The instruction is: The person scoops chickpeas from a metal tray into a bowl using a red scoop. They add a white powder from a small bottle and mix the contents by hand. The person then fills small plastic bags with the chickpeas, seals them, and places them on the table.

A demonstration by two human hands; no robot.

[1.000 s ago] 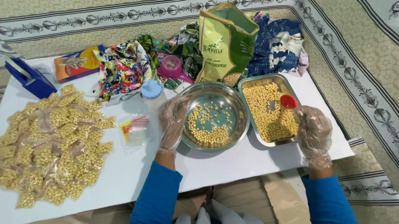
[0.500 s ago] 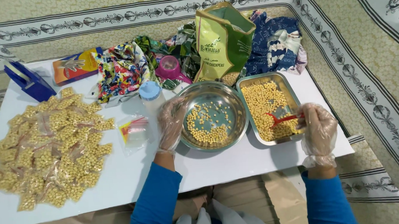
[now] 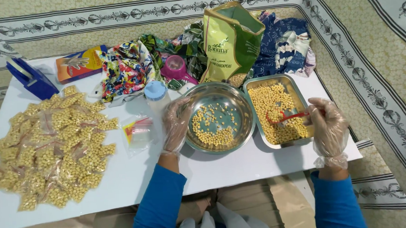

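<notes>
- Our left hand (image 3: 176, 124), gloved, fingers loosely spread, rests on the round steel bowl (image 3: 233, 108) rim.
- Our right hand (image 3: 328, 129) pinches a red scoop (image 3: 283, 117) in the rectangular tray (image 3: 304, 94) of chickpeas.
- Bagged chickpeas (image 3: 52, 147) heaped left on the worktop (image 3: 261, 164).

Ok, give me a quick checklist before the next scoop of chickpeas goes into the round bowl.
1. Right hand grips red scoop: ok.
2. Scoop sits in the chickpeas of the rectangular tray: ok.
3. Scoop filled: cannot tell.
4. Left hand steadies the round bowl at its rim: ok.
5. Bowl has room, chickpeas cover only its bottom: ok.
6. Both hands gloved: ok.
</notes>
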